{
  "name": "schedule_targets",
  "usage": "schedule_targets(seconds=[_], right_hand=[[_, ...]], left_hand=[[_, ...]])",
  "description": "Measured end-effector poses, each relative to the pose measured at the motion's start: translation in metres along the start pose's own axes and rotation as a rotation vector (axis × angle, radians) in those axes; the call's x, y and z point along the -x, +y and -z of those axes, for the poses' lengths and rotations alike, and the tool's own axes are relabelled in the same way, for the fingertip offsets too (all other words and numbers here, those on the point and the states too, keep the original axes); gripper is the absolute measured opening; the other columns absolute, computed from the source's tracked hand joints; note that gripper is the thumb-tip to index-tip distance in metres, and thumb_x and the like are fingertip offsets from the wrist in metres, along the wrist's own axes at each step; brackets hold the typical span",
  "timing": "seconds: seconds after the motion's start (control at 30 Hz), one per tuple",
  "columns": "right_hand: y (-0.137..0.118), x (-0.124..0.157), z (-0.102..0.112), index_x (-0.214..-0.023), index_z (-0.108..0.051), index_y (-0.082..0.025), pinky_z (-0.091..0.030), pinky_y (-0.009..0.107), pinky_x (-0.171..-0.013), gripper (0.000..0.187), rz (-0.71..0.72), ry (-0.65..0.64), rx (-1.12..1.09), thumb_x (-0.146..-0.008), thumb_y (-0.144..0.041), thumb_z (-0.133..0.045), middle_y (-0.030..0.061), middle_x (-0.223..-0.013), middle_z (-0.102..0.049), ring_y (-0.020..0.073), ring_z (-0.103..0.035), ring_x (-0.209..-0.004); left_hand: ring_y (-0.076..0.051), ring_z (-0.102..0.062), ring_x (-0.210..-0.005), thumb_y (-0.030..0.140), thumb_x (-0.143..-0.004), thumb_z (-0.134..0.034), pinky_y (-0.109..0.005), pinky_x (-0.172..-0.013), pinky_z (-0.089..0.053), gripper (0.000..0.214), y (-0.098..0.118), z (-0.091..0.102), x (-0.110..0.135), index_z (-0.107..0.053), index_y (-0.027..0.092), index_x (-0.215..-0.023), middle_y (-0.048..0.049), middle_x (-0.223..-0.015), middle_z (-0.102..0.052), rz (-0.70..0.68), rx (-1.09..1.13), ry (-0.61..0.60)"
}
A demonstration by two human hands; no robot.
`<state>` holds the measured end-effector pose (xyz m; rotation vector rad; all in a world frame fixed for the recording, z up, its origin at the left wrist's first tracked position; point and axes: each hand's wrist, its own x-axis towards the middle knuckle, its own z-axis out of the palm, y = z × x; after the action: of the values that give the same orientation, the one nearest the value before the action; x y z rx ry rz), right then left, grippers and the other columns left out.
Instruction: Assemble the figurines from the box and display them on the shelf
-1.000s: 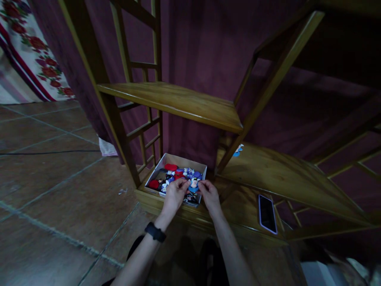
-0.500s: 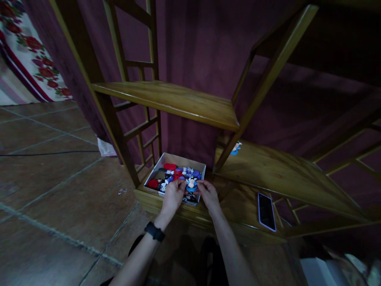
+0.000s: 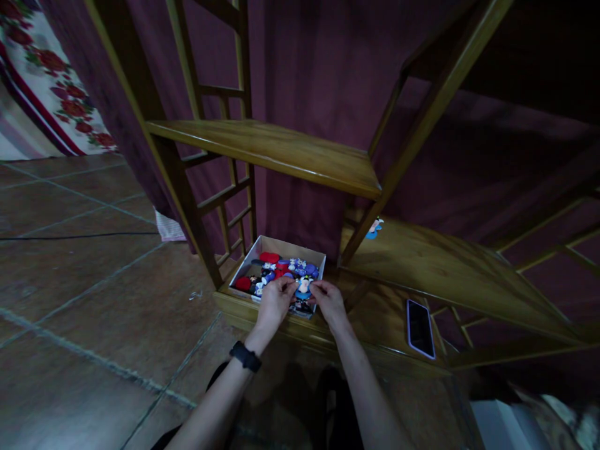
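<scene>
A small cardboard box [image 3: 281, 245] sits on the lowest board of a wooden shelf unit [image 3: 281, 150]. It holds several small red, blue and white figurines [image 3: 276, 270]. Both my hands hover at the box's near edge. My left hand [image 3: 274, 303], with a black watch on the wrist, and my right hand [image 3: 329, 302] pinch one small blue and white figurine [image 3: 304, 287] between their fingertips, just above the box.
A phone [image 3: 419, 327] lies flat on the bottom board to the right. Another small blue figurine [image 3: 374, 229] stands on the middle shelf by a slanted post. A dark red curtain hangs behind. Tiled floor and a black cable lie to the left.
The view shifted slightly. Both hands stay at the box's edge, still pinching the same figurine, with only small finger movement.
</scene>
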<state>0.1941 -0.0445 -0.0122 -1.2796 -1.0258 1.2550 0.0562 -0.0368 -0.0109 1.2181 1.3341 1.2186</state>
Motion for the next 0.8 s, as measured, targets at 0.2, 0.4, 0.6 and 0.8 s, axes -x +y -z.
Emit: schedule_targets(seconds=[0.2,0.4,0.6,0.8], right_hand=[[0.0031,-0.0019,0.0001,-0.072,-0.066,-0.018,-0.051,0.026,-0.054,0.025,-0.021,0.036,-0.016,-0.060,-0.041,-0.067,-0.0009,-0.063,-0.060,0.0133,-0.056,-0.056],[0.0015,-0.0009,-0.0003,-0.074,-0.067,-0.019,-0.050,0.026,-0.053,0.026,-0.023,0.051,-0.031,-0.060,-0.040,-0.067,-0.0012,-0.059,-0.059,0.0128,-0.055,-0.053],[0.0017,-0.0023,0.0000,-0.076,-0.067,-0.018,-0.050,0.026,-0.053,0.027,-0.017,0.051,-0.033,-0.061,-0.040,-0.066,-0.0012,-0.059,-0.059,0.0126,-0.055,-0.054],[0.0052,-0.0040,0.0004,-0.078,-0.068,-0.019,-0.050,0.026,-0.052,0.028,-0.002,0.055,-0.048,-0.062,-0.042,-0.064,-0.0010,-0.058,-0.059,0.0129,-0.055,-0.053]], left_hand=[[-0.012,-0.055,-0.047,0.035,-0.067,-0.060,-0.021,-0.047,-0.044,0.020,-0.0029,0.0021,-0.0003,-0.065,0.017,-0.070,0.0007,-0.057,-0.059,-0.012,-0.039,-0.019],[-0.013,-0.055,-0.047,0.033,-0.067,-0.059,-0.022,-0.046,-0.044,0.017,-0.0034,0.0008,-0.0015,-0.065,0.017,-0.067,0.0002,-0.055,-0.059,0.000,-0.047,0.009],[-0.013,-0.056,-0.048,0.033,-0.070,-0.056,-0.022,-0.047,-0.045,0.018,-0.0035,-0.0001,-0.0033,-0.064,0.017,-0.066,0.0000,-0.056,-0.060,0.004,-0.040,0.021],[-0.014,-0.056,-0.049,0.028,-0.069,-0.056,-0.022,-0.047,-0.043,0.014,0.0010,0.0010,-0.0015,-0.065,0.018,-0.065,0.0001,-0.055,-0.061,0.015,-0.038,0.043]])
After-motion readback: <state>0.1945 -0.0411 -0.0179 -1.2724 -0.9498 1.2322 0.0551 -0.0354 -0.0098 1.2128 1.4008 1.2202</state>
